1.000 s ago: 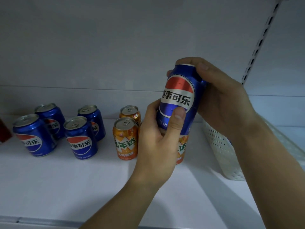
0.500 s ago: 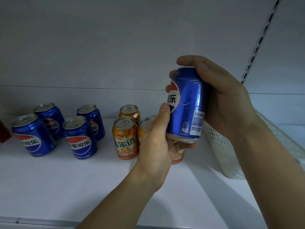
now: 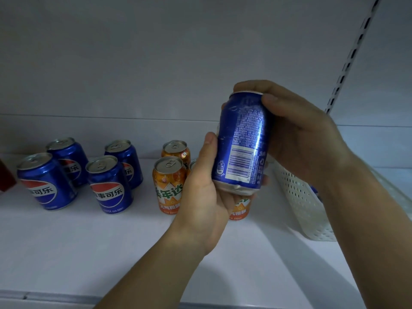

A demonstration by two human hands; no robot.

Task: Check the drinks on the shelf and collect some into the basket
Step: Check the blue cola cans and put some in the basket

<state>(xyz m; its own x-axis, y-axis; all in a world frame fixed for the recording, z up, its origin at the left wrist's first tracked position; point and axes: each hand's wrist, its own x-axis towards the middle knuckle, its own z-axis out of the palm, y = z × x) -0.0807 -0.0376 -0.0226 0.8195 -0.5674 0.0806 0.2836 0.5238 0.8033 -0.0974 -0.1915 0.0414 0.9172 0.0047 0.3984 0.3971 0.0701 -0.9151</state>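
Observation:
A blue cola can (image 3: 242, 143) is held up in front of the shelf, its barcode and small print facing me. My right hand (image 3: 298, 134) grips its top and right side. My left hand (image 3: 205, 197) cups its bottom, thumb along the left side. On the white shelf (image 3: 89, 246) stand several blue cola cans (image 3: 107, 184) at the left and orange soda cans (image 3: 169, 186) in the middle, some hidden behind my left hand. A white perforated basket (image 3: 301, 204) sits at the right, partly behind my right forearm.
A dark red object (image 3: 5, 177) shows at the far left edge. A slotted shelf upright (image 3: 354, 52) runs up the back wall at the right. The shelf's front lip (image 3: 44, 296) crosses the bottom of the view.
The held can has been turned between both hands: the logo faced me a second ago, now the barcode and print side does. The shelf cans have not moved.

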